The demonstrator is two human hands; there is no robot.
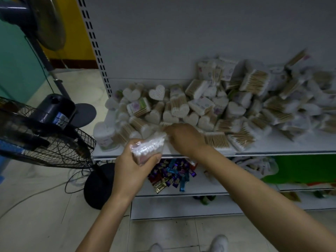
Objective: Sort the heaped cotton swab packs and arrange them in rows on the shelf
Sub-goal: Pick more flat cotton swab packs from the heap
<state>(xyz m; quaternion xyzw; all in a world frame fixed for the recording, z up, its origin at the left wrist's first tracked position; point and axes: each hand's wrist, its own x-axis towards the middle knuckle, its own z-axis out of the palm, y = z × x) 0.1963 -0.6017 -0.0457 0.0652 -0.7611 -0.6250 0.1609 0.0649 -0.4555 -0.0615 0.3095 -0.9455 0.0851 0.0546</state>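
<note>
Holding a clear swab pack (148,149) of white-tipped cotton swabs, the left hand (132,166) has fingers and thumb curled round it, just in front of the shelf (283,147) edge and a bit below it. Right hand (184,138) is over the shelf's front edge, back of hand up, fingers pointing left into the near side of the heap (227,100). Its fingertips are right by the top corner of the held pack; whether they pinch anything, cannot tell, as they are blurred and hidden. The heap of cotton swab packs covers most of the white shelf, piled higher toward the right and back. It mixes heart-shaped packs (157,92) with rectangular wooden-stick packs (216,140); none stand in rows. One heart-shaped tub (105,136) sits at the shelf's left front corner. On the lower shelf, below the hands, lies a pile of coloured candy wrappers (171,174). Black fan (47,140) stands left of the shelf unit, with a second fan (47,20) above it. White shoes (219,242) on the tiled floor at bottom.
</note>
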